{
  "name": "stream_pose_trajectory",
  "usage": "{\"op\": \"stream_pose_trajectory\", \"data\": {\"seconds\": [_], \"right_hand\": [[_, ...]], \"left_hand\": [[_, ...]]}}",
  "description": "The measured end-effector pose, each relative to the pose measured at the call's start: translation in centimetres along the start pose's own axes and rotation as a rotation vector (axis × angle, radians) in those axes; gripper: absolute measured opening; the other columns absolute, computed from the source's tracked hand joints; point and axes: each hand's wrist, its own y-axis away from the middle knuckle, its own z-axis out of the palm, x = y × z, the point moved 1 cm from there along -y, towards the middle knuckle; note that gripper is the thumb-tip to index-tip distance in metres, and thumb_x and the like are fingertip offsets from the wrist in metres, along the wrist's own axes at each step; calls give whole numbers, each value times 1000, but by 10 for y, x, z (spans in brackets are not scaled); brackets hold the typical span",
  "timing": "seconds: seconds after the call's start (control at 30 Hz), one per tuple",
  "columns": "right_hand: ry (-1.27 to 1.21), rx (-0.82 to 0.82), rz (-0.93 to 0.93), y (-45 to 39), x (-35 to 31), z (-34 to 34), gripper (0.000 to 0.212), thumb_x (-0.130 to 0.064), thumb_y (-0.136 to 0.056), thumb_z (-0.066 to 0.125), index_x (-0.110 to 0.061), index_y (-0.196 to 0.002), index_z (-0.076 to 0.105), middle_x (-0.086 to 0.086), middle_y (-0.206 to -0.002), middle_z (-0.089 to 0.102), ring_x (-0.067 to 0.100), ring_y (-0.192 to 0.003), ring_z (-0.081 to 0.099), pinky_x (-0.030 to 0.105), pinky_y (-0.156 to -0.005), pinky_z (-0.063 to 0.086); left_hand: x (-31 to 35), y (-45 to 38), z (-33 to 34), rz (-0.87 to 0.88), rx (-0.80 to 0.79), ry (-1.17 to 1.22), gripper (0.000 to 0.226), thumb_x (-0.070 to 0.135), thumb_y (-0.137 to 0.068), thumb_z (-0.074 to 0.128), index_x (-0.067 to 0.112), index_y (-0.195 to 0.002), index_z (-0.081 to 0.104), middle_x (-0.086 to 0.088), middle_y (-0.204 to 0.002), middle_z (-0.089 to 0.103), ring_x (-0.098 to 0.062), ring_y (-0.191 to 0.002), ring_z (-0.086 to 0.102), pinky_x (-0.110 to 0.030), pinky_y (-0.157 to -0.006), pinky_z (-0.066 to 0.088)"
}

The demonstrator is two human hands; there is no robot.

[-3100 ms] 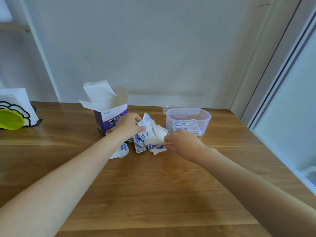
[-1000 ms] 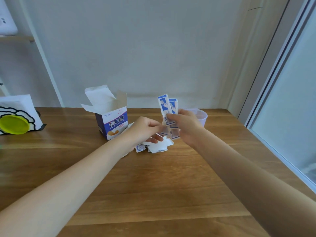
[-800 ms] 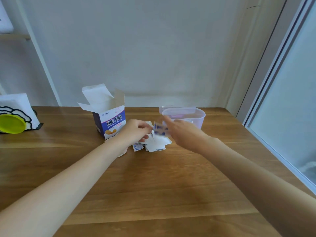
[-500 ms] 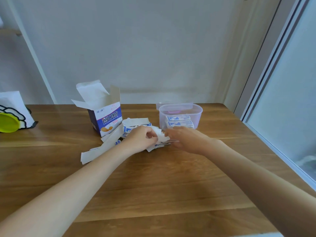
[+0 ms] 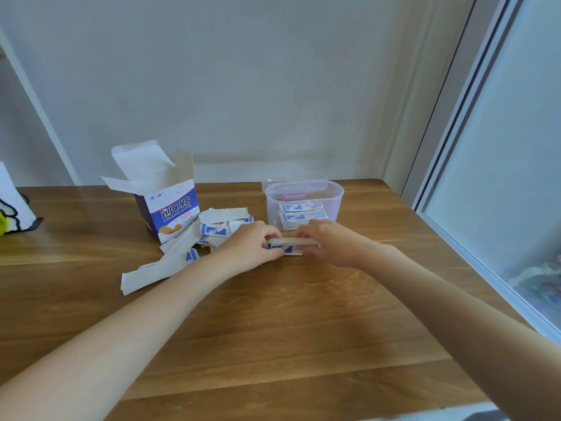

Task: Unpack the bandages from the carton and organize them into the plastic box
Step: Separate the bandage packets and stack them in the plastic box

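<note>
Both hands meet over a small stack of bandages [image 5: 290, 246] lying on the wooden counter [image 5: 273, 329], just near of the plastic box [image 5: 304, 201]. The left hand [image 5: 252, 249] has its grip closed on the stack's left end, fingers curled round it; the right hand [image 5: 326, 241] pinches the right end the same way. The plastic box, clear and without its lid, already holds a few bandages stacked inside. Left of the hands a loose heap of bandages [image 5: 217, 227] sprawls against the open carton [image 5: 168, 205], whose flaps stand up. A long strip of wrappers [image 5: 158, 267] trails from the heap toward the near left. At the far left edge a white holder [image 5: 13, 208] with black outlines sits on the counter. A window frame [image 5: 473, 117] runs along the right side
</note>
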Motion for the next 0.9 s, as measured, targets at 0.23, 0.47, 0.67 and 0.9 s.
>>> {"op": "stream_pose_trajectory", "data": {"seconds": [0.23, 0.47, 0.67, 0.9], "right_hand": [[-21, -4, 121, 5, 22, -6, 28, -23, -86, 63, -12, -111, 60, 5, -110, 61, 17, -89, 50, 25, -73, 39], [-63, 107, 47, 7, 15, -3, 22, -14, -91, 53, -13, -110, 64, 6, -99, 67, 15, -83, 53, 22, -71, 39], [-64, 151, -8, 14, 12, -5, 29, -9, -93, 49, -14, -116, 64, 3, -87, 67, 10, -71, 51, 23, -76, 45], [-458, 520, 163, -29, 31, -68, 13, -2, -85, 57, -9, -95, 63, 2, -71, 61, -5, -42, 52, 6, -46, 38]], "left_hand": [[2, -2, 6, 27, 21, -23, 19, 25, -88, 60, 17, -104, 67, 0, -101, 59, -13, -87, 55, -24, -75, 47], [0, 1, 8, -33, 98, 84, 18, 20, -91, 56, 15, -107, 63, 1, -83, 67, -4, -68, 62, -19, -68, 51], [-1, 3, 3, -5, 154, 66, 20, 13, -90, 57, 15, -107, 66, -5, -96, 71, -6, -75, 65, -20, -73, 53], [20, -47, -51, -57, 437, 310, 12, 15, -88, 62, 17, -99, 62, -2, -82, 68, 0, -56, 55, -16, -59, 44]]}}
